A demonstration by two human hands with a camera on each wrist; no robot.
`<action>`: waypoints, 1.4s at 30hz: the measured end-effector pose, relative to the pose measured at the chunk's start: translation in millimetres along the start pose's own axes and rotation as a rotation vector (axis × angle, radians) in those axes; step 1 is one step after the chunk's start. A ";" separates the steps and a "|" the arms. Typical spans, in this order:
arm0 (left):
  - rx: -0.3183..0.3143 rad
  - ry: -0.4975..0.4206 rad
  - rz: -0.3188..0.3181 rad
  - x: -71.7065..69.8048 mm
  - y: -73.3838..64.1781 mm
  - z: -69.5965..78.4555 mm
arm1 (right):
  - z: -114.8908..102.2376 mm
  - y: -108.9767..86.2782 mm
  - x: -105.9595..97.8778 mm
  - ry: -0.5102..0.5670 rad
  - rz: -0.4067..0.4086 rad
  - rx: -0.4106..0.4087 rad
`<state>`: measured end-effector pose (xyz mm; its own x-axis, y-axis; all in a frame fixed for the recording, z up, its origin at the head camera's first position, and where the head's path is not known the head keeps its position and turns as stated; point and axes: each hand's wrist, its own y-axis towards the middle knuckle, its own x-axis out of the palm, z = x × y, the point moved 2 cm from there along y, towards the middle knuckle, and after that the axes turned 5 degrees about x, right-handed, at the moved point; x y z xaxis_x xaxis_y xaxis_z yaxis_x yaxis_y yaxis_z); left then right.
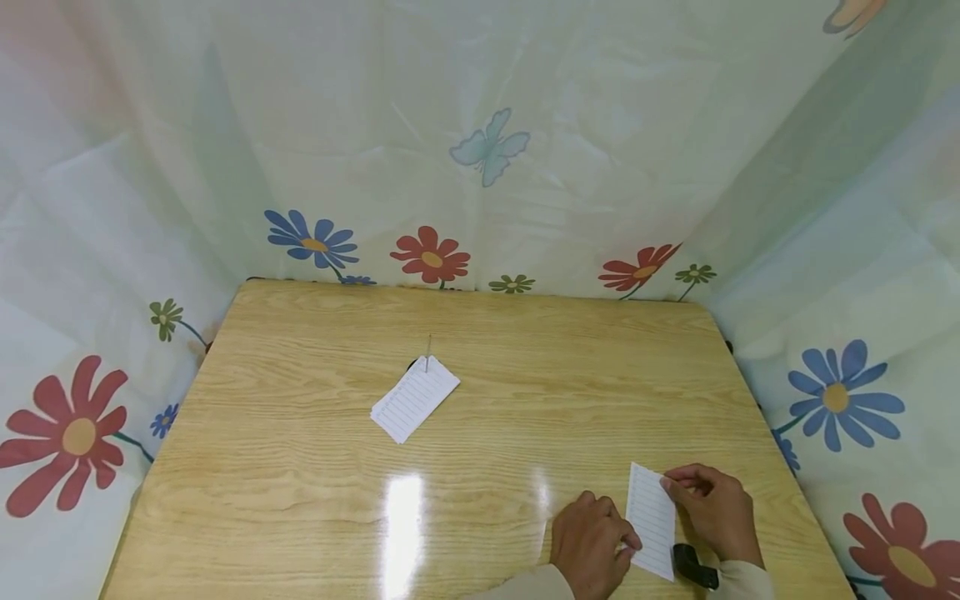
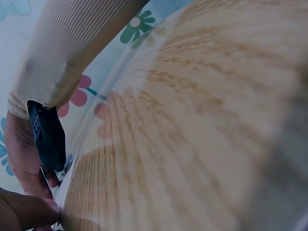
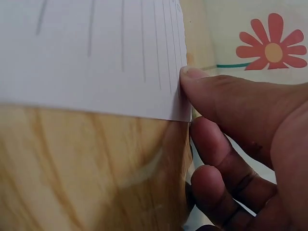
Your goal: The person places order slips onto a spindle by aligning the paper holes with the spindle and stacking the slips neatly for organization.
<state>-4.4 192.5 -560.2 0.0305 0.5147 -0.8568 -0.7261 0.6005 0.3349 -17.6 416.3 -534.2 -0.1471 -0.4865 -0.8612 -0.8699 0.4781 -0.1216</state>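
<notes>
A white lined paper slip [image 1: 651,521] is held at the right front of the table, between both hands. My right hand [image 1: 712,508] pinches its far right corner; in the right wrist view the thumb [image 3: 197,77] lies on the printed face, with fingertips [image 3: 209,137] beneath the edge. My left hand [image 1: 596,542] pinches the slip's near left edge. The left wrist view has the left thumb [image 2: 31,211] against a thin white edge, most of that hand being out of frame.
Farther back, left of centre, several similar slips [image 1: 415,400] lie stacked, a thin upright metal spike [image 1: 428,354] at their top end and a bit of black behind. The wooden table [image 1: 300,500] is bordered by a flowered curtain [image 1: 375,100]. A black device [image 1: 693,567] sits on the right wrist.
</notes>
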 end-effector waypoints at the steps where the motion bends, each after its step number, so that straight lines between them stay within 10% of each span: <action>1: 0.004 0.001 0.003 -0.2 0.3 -0.3 | -0.4 -0.1 -0.1 -0.003 0.008 -0.008; 16: -0.012 -0.017 -0.016 0.5 -1.9 0.0 | 1.9 -4.5 -3.0 0.012 -0.089 -0.159; 42: -0.037 -0.149 0.014 -2.9 -3.6 -5.5 | 2.2 -12.4 -17.0 0.600 -0.221 -0.117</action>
<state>-5.6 185.5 -561.1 0.1196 0.6098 -0.7835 -0.7518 0.5711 0.3297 -3.3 420.2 -519.2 -0.1666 -0.9047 -0.3922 -0.9503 0.2534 -0.1809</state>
